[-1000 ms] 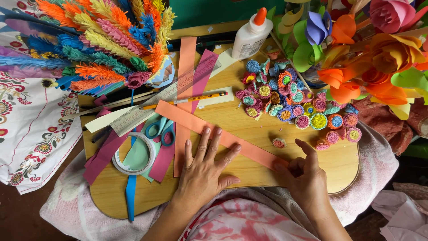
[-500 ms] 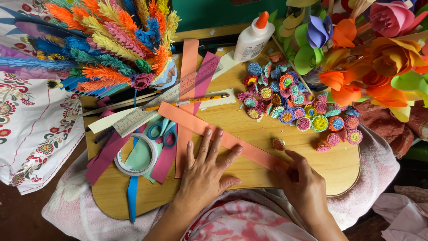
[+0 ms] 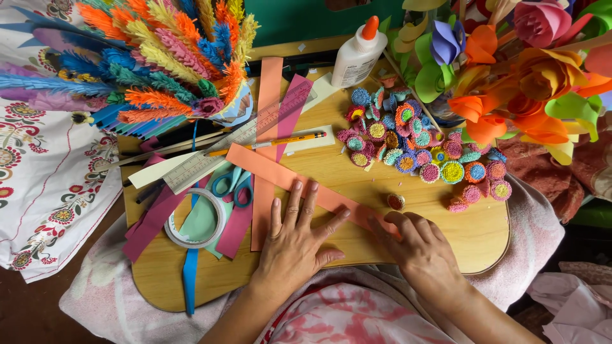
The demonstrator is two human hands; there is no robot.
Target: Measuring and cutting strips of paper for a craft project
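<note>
Left hand point(image 3: 294, 239) stays flat, fingers spread, pressing the salmon paper strip point(image 3: 280, 175) onto the wooden board point(image 3: 446, 232); it grasps nothing. Right hand point(image 3: 421, 248) has barely shifted from a second ago, fingertips curled on the strip's lower end beside a small rolled coil point(image 3: 396, 202). The strip still runs diagonally across the board's middle.

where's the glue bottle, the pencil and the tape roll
glue bottle point(image 3: 357, 58), head view, white body
pencil point(image 3: 280, 141), head view, middle of yellow shaft
tape roll point(image 3: 195, 238), head view, lower rim of ring
</note>
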